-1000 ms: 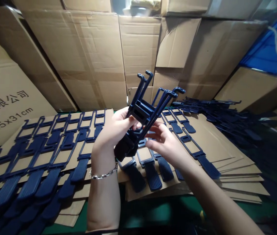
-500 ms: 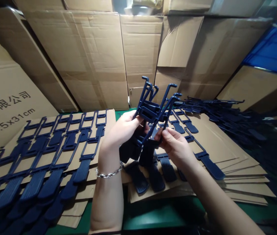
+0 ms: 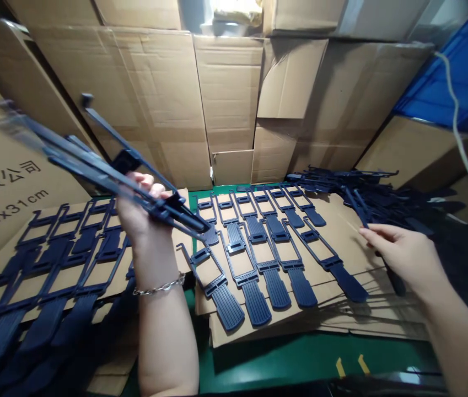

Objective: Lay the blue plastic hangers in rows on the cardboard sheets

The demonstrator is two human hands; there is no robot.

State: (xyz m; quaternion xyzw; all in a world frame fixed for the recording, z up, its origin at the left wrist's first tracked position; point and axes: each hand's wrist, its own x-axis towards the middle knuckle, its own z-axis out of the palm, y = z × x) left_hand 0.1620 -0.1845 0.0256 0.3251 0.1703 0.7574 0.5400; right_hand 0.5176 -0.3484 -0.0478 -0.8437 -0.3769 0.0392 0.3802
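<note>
My left hand (image 3: 136,218) is raised on the left, closed around several dark blue hooked frames (image 3: 89,165), partly blurred by motion. Over on the right, the fingers of my right hand (image 3: 407,253) pinch a single dark blue hooked frame (image 3: 356,205); its paddle end hangs below the hand. Between the hands, rows of similar frames with ribbed paddles (image 3: 258,304) lie flat on a cardboard sheet (image 3: 341,226). More frames in rows (image 3: 54,311) lie beneath and left of my left forearm, partly in its shadow.
A loose heap of dark blue frames (image 3: 403,201) lies at the back right. Cardboard boxes (image 3: 155,110) form a wall behind the green table (image 3: 258,353). A printed box flap (image 3: 6,165) stands at the left, and a white cable (image 3: 455,121) hangs at the right.
My hands have moved apart from the middle. The left one carries the bunch of frames up and left; the right one has moved right with one frame, uncovering the middle rows.
</note>
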